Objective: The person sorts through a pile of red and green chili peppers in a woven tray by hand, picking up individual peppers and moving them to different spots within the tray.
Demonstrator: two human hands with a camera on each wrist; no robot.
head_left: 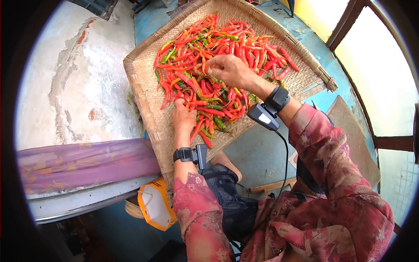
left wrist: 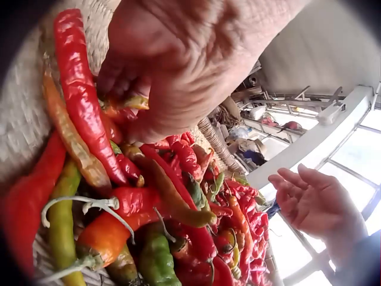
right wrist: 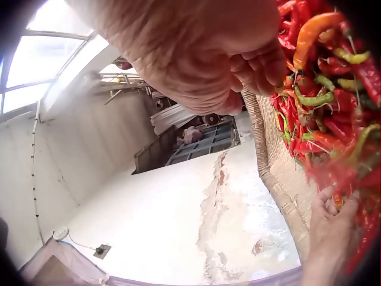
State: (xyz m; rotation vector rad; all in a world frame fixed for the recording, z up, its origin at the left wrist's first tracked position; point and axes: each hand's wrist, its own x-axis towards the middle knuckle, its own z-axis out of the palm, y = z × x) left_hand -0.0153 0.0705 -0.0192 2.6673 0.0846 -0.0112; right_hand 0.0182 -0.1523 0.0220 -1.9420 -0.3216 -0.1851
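Note:
A heap of red, orange and green chili peppers (head_left: 214, 111) lies on a woven tray (head_left: 146, 94). At the heap's near left edge, my left hand (head_left: 184, 118) bends its fingers among the peppers. The left wrist view shows that hand (left wrist: 178, 65) with curled fingers around a reddish pepper with a yellowish tip (left wrist: 137, 102); its fingertips are partly hidden. Over the middle of the heap is my right hand (head_left: 231, 72), palm down. Its fingers are loosely bent and hold nothing, as the left wrist view also shows, where this hand (left wrist: 318, 205) appears beside the heap.
A purple cloth (head_left: 87, 166) runs along the left, below a worn white wall (head_left: 104, 65). An orange-rimmed container (head_left: 159, 203) stands below the tray's near left corner. Bright window panes (head_left: 375, 65) are at the right. A cable (head_left: 286, 161) hangs from the right wrist's camera.

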